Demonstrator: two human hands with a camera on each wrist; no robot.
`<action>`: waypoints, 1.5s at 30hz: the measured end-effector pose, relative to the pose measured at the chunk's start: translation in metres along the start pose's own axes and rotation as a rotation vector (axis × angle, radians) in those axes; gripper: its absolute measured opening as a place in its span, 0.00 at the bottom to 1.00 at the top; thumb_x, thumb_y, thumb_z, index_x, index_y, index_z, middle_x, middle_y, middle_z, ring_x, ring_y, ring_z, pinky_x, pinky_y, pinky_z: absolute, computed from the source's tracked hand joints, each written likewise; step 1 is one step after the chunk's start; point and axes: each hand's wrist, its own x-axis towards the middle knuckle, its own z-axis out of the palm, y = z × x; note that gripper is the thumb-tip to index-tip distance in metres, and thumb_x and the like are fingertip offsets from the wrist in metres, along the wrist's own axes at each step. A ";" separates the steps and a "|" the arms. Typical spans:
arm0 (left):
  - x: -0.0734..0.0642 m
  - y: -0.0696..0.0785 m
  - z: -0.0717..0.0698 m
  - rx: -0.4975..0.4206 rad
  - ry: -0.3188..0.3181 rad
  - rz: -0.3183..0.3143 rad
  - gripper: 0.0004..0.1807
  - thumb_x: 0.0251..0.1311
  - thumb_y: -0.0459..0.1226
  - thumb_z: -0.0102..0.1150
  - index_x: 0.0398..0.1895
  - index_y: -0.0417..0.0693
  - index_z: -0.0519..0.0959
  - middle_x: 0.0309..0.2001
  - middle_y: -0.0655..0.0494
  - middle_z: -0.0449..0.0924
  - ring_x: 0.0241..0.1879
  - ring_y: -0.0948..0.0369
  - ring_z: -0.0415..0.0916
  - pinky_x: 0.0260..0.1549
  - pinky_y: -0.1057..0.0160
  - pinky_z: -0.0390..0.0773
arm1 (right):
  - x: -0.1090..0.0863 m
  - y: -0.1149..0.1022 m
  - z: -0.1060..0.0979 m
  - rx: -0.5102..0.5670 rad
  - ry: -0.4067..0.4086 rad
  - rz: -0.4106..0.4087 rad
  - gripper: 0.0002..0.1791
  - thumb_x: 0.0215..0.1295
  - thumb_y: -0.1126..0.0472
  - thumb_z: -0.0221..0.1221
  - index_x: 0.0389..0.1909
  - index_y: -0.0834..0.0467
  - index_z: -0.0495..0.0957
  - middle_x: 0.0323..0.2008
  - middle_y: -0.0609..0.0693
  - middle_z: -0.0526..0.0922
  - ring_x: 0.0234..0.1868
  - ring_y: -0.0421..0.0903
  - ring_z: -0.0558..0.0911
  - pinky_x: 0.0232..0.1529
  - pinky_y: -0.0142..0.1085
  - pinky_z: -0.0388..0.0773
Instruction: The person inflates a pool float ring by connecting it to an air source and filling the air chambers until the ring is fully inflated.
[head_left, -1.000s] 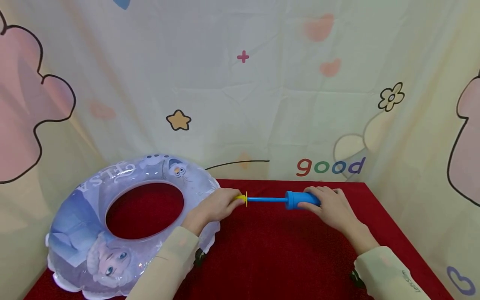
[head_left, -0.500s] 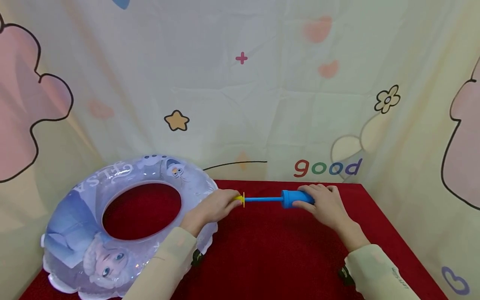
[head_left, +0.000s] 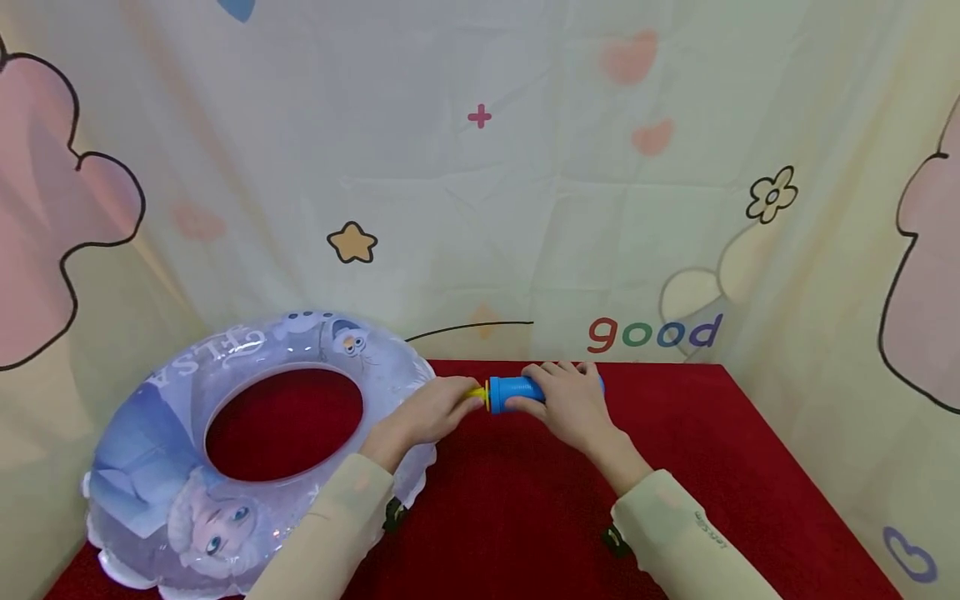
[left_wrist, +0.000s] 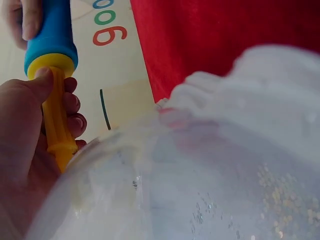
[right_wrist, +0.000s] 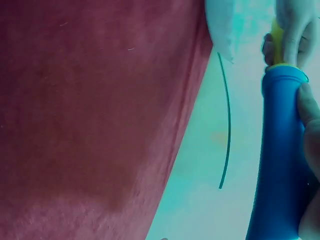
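A hand air pump with a blue barrel (head_left: pixel 512 393) and a yellow handle (left_wrist: pixel 60 117) lies level between my two hands, above the red-covered table. My left hand (head_left: pixel 429 412) grips the handle, fingers wrapped round it and thumb along its top. Round the barrel curl the fingers of my right hand (head_left: pixel 572 403), with its thumb (right_wrist: pixel 309 107) along the side. The barrel's end sits right against the yellow flange, and no rod shows between them. A pale purple inflated swim ring (head_left: pixel 142 442) with cartoon prints lies to the left, partly behind my left forearm.
The red tablecloth (head_left: pixel 495 517) spreads beneath both arms. A pale curtain (head_left: pixel 450 275) printed with hearts, a star and the word "good" hangs behind the table and at its sides. The swim ring takes up the table's left part.
My right hand has moved left with the barrel, and the blue rod seen earlier has slid fully into it. The left hand keeps its grip on the handle. The view has shifted slightly.
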 end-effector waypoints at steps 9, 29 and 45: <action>0.000 0.001 0.009 0.001 -0.038 -0.050 0.07 0.75 0.41 0.58 0.44 0.48 0.80 0.30 0.62 0.73 0.31 0.63 0.71 0.37 0.62 0.75 | -0.018 0.026 0.008 0.051 -0.075 0.057 0.31 0.66 0.31 0.60 0.57 0.50 0.80 0.46 0.50 0.84 0.48 0.50 0.79 0.47 0.51 0.68; 0.000 -0.001 0.008 0.044 -0.012 0.010 0.05 0.75 0.41 0.57 0.40 0.52 0.80 0.27 0.64 0.71 0.29 0.65 0.68 0.35 0.63 0.73 | -0.070 0.117 -0.021 0.070 -0.075 0.103 0.32 0.69 0.35 0.60 0.58 0.57 0.79 0.50 0.56 0.84 0.51 0.57 0.79 0.48 0.54 0.69; 0.000 -0.001 0.004 0.047 -0.006 0.000 0.05 0.75 0.40 0.57 0.42 0.50 0.79 0.30 0.64 0.73 0.30 0.64 0.70 0.36 0.63 0.74 | -0.020 0.036 0.002 0.061 -0.062 0.075 0.33 0.66 0.32 0.60 0.53 0.57 0.81 0.45 0.52 0.84 0.47 0.51 0.79 0.49 0.52 0.68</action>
